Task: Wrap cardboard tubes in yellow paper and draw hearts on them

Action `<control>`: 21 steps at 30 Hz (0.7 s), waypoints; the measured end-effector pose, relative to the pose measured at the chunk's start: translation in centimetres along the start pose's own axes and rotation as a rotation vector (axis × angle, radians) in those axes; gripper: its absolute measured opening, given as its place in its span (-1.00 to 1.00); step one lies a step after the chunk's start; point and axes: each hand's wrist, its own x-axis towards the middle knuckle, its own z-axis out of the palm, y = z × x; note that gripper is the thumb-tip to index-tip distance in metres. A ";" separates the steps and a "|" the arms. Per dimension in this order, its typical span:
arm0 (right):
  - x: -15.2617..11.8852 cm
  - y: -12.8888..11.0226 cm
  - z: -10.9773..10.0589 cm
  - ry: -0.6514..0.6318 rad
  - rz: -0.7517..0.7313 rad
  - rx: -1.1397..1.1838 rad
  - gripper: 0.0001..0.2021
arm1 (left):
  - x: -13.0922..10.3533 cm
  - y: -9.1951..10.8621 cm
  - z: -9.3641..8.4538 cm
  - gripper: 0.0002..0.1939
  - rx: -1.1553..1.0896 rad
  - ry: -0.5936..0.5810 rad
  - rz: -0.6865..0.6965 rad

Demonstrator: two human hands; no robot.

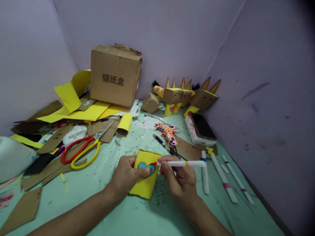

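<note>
My left hand (128, 175) grips a yellow paper-covered tube (145, 188), flattened on its top face, with the thumb pressed on that face. Two blue shapes with dark outlines are drawn there, and the thumb partly covers them. In my right hand (178, 177) is a white marker (187, 163) with an orange band, pinched between thumb and fingers. Its red tip meets the tube's face beside the right blue shape; whether it touches I cannot tell. A black pen (161, 141) lies just beyond the hands.
Red-and-yellow-handled scissors (86, 147) lie left among cardboard scraps. Another yellow tube (124, 124) lies behind them. A cardboard box (115, 77) stands at the back, with horned cardboard animals (173, 95) to its right. Several markers (224, 178) and a phone (203, 126) lie right.
</note>
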 end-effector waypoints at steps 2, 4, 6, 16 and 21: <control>-0.1 0.0 0.0 0.005 0.011 0.004 -0.88 | -0.1 0.1 0.1 -0.64 -0.007 0.016 -0.002; -0.1 0.1 -0.1 0.018 0.014 0.008 -0.89 | -0.1 0.3 0.2 -0.63 -0.020 0.027 0.000; -0.2 0.2 -0.2 0.032 0.012 0.000 -0.89 | -0.1 0.4 0.3 -0.64 -0.035 0.029 -0.001; 0.1 0.3 -0.2 0.044 -0.185 -0.038 -0.85 | -0.2 0.5 0.3 -0.63 -0.065 0.058 0.016; 0.0 0.4 -0.2 0.019 -0.263 -0.025 -0.81 | -0.3 0.5 0.3 -0.58 -0.105 0.065 -0.002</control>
